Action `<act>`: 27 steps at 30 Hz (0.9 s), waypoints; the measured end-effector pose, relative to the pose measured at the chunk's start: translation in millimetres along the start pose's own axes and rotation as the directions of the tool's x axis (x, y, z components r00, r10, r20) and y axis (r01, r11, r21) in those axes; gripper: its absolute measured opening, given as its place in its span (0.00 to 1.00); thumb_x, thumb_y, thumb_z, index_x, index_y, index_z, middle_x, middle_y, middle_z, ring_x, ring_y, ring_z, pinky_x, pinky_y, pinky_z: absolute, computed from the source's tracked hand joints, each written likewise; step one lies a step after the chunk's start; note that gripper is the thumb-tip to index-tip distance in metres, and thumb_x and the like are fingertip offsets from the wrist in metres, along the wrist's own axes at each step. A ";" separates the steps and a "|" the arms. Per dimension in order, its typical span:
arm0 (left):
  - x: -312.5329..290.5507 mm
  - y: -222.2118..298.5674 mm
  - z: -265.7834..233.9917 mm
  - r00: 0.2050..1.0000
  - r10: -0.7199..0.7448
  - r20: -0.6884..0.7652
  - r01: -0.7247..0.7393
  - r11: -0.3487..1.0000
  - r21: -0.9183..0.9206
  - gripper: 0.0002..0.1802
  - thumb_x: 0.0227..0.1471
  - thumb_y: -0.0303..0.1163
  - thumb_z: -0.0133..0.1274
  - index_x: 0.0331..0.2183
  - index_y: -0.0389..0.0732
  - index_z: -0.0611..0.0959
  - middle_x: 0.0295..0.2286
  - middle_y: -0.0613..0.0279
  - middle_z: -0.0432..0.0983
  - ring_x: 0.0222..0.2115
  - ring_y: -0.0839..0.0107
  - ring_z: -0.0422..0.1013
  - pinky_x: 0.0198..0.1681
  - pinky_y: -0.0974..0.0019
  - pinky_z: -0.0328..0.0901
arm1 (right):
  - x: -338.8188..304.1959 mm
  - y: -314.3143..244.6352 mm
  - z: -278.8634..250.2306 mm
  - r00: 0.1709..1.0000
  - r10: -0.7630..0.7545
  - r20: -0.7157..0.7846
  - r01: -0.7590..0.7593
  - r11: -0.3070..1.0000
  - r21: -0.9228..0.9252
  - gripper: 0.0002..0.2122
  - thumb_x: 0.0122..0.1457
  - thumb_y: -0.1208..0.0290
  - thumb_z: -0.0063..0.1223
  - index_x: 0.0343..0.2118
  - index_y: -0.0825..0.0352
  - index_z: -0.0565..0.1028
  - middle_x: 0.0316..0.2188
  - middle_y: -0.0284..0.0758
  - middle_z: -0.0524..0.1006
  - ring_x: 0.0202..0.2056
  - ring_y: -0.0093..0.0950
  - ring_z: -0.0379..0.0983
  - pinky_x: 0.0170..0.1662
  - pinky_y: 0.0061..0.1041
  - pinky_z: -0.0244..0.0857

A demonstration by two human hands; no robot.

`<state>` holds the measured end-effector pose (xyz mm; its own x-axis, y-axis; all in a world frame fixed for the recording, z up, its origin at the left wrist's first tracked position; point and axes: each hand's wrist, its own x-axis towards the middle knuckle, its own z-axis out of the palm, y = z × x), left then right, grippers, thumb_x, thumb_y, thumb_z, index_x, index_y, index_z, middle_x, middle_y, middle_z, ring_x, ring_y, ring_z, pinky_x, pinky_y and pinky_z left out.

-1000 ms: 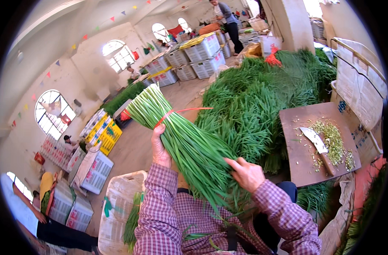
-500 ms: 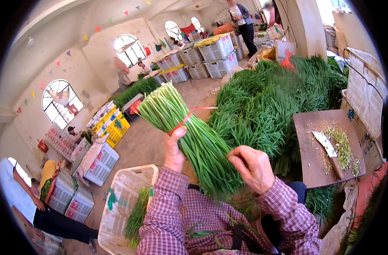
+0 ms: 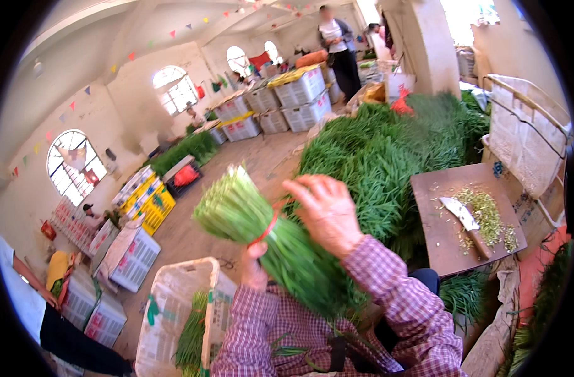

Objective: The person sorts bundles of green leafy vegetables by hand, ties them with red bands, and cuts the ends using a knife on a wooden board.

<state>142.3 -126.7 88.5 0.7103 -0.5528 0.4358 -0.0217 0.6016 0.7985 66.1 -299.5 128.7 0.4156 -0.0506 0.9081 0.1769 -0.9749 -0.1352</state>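
My left hand [image 3: 254, 270] grips a thick bunch of garlic chives [image 3: 302, 267] from beneath, near the middle. The pale cut stems point up and left, and the green leaves hang toward my lap. Around the bunch runs a red tie [image 3: 264, 232], just above my left thumb. Over the upper side of the bunch hovers my right hand [image 3: 329, 217], its fingers spread and slightly blurred; nothing shows in it. At the lower left, a white plastic crate [image 3: 167, 276] holds another tied bunch [image 3: 192, 339].
A heap of loose chives [image 3: 368, 151] lies ahead to the right. Beside it, a brown board [image 3: 434, 245] carries a knife [image 3: 463, 217] and chopped trimmings. Stacked crates [image 3: 299, 88] stand at the back. A person [image 3: 338, 44] stands behind the heap, another [image 3: 35, 301] at the left.
My right hand has moved up and left from the leaf ends to beside the tie, its fingers opening out. The bunch has dropped lower and the loose tie end no longer sticks out rightward.
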 end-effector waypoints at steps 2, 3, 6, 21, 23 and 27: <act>-15.3 -4.7 1.1 1.000 -0.010 -0.011 0.009 0.999 -0.042 0.44 0.34 0.44 0.60 0.53 0.32 0.69 0.47 0.50 0.72 0.47 0.60 0.71 0.52 0.59 0.67 | -5.8 -3.2 27.1 0.988 -0.021 0.151 0.019 1.000 0.020 0.16 0.53 0.67 0.56 0.46 0.60 0.72 0.37 0.35 0.75 0.42 0.36 0.71 0.47 0.37 0.63; -23.0 -5.5 -4.3 0.999 -0.012 -0.038 0.010 0.999 -0.052 0.45 0.33 0.46 0.61 0.52 0.32 0.69 0.46 0.50 0.72 0.46 0.59 0.71 0.51 0.59 0.67 | -8.5 -7.4 38.4 0.968 -0.023 0.249 0.008 0.998 0.062 0.13 0.52 0.68 0.56 0.42 0.59 0.74 0.32 0.35 0.76 0.37 0.36 0.73 0.43 0.38 0.66; -47.9 -11.4 -29.2 0.997 0.003 -0.081 -0.006 0.999 -0.037 0.47 0.32 0.51 0.59 0.51 0.31 0.69 0.43 0.51 0.72 0.44 0.61 0.71 0.48 0.60 0.69 | -25.1 -18.8 69.2 0.878 -0.147 0.456 0.023 0.963 0.267 0.07 0.56 0.65 0.52 0.28 0.63 0.73 0.25 0.36 0.75 0.28 0.38 0.74 0.33 0.37 0.67; -231.3 -91.7 -188.2 0.827 -0.366 -0.427 0.167 0.885 -0.436 0.41 0.29 0.32 0.62 0.50 0.30 0.72 0.43 0.50 0.76 0.42 0.54 0.74 0.45 0.51 0.72 | -149.5 -108.4 165.8 0.456 -0.077 0.887 -0.781 -0.512 0.357 0.12 0.66 0.62 0.44 0.35 0.66 0.74 0.36 0.31 0.74 0.43 0.24 0.68 0.49 0.23 0.61; -240.4 -93.4 -189.3 0.855 -0.223 -0.469 -0.021 0.888 -0.460 0.41 0.31 0.37 0.63 0.50 0.30 0.71 0.44 0.48 0.75 0.41 0.53 0.74 0.44 0.50 0.72 | -130.2 -136.8 167.3 0.451 -0.131 0.883 -0.814 -0.466 0.347 0.12 0.66 0.62 0.44 0.34 0.66 0.74 0.32 0.31 0.75 0.37 0.22 0.70 0.44 0.22 0.63; -228.1 -110.9 -177.0 0.904 -0.191 -0.381 -0.066 0.820 -0.569 0.34 0.38 0.42 0.61 0.48 0.34 0.76 0.41 0.53 0.77 0.40 0.57 0.74 0.45 0.53 0.70 | -84.3 -162.3 150.4 0.595 -0.110 0.796 -0.802 -0.135 0.581 0.16 0.67 0.60 0.41 0.34 0.69 0.74 0.31 0.30 0.75 0.35 0.21 0.71 0.40 0.23 0.66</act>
<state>107.2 34.8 -173.0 0.9149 -0.3950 0.0832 0.3349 0.8579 0.3897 136.5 -104.4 14.6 0.9381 0.2498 0.2399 0.1611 0.2984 -0.9407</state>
